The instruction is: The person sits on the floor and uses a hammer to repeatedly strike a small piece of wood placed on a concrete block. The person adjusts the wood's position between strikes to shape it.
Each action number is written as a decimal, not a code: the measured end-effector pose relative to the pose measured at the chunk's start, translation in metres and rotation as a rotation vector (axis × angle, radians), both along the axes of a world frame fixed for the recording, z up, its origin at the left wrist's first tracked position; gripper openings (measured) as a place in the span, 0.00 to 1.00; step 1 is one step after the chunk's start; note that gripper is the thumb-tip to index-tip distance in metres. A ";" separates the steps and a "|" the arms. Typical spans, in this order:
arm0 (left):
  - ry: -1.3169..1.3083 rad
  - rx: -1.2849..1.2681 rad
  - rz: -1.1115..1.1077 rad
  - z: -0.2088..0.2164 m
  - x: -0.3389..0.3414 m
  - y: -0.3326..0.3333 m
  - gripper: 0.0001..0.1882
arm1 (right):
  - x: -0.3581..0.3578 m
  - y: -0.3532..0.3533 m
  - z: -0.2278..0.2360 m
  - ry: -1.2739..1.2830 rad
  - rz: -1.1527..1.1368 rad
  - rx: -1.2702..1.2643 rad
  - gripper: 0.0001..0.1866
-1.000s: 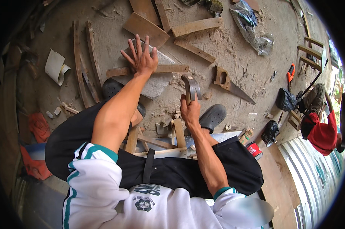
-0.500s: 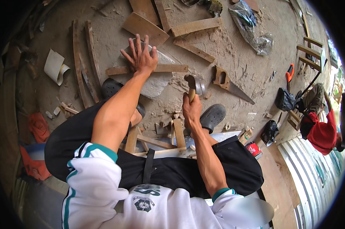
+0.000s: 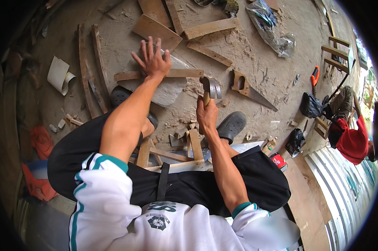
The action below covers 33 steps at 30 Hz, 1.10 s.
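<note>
My left hand (image 3: 154, 63) lies with its fingers spread across a narrow wooden strip (image 3: 182, 73). Beneath the strip is a pale grey stone slab (image 3: 170, 91), partly hidden by my arm. A claw hammer (image 3: 211, 88) is in my right hand (image 3: 207, 115), which is closed round its wooden handle. The hammer's head is close to the right end of the strip; whether they touch I cannot tell. To the right of the hammer, a handsaw (image 3: 251, 92) with a wooden handle rests on the ground.
Boards (image 3: 212, 28) lie scattered beyond the slab, beside a clear plastic bag (image 3: 272, 31). Long strips (image 3: 86, 71) and a curled white sheet (image 3: 59, 75) are at left. A wooden frame (image 3: 172, 155) lies between my legs. Another person in red (image 3: 352, 140) is at right, near corrugated metal (image 3: 341, 180).
My right hand and the hammer have shifted slightly away from my body, and the hammer's head is tilted a little differently. The left hand stays on the strip. The whole view has shifted slightly.
</note>
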State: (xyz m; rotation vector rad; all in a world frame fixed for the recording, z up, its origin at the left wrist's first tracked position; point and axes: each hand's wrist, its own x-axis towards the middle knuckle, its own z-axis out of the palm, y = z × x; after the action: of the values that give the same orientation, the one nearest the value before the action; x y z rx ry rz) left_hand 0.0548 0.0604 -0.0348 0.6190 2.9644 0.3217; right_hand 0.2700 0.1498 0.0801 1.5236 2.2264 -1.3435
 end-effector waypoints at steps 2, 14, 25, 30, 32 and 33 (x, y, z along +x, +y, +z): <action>0.033 -0.031 0.002 -0.002 0.001 -0.004 0.33 | 0.017 -0.004 0.009 0.056 -0.076 0.030 0.16; 0.171 0.221 -0.788 0.019 0.006 -0.035 0.25 | 0.112 0.053 0.206 -0.125 -0.270 -0.309 0.16; -0.747 0.795 -0.493 0.175 0.042 0.008 0.28 | 0.124 0.072 0.276 -0.050 0.384 -0.245 0.19; -1.167 0.916 -0.512 0.259 0.072 -0.003 0.27 | 0.106 0.062 0.299 -0.098 0.667 -0.320 0.23; -1.140 0.874 -0.561 0.278 0.077 -0.012 0.25 | 0.105 0.054 0.302 -0.035 0.765 -0.287 0.23; -1.113 0.845 -0.607 0.281 0.077 -0.015 0.24 | 0.104 0.052 0.305 -0.009 0.802 -0.288 0.22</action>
State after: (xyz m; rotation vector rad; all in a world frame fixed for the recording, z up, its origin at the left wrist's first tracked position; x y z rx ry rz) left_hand 0.1322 0.0456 0.2466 0.9276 1.4247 1.3137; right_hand 0.3739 0.2016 0.3855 0.4387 2.1323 -1.2735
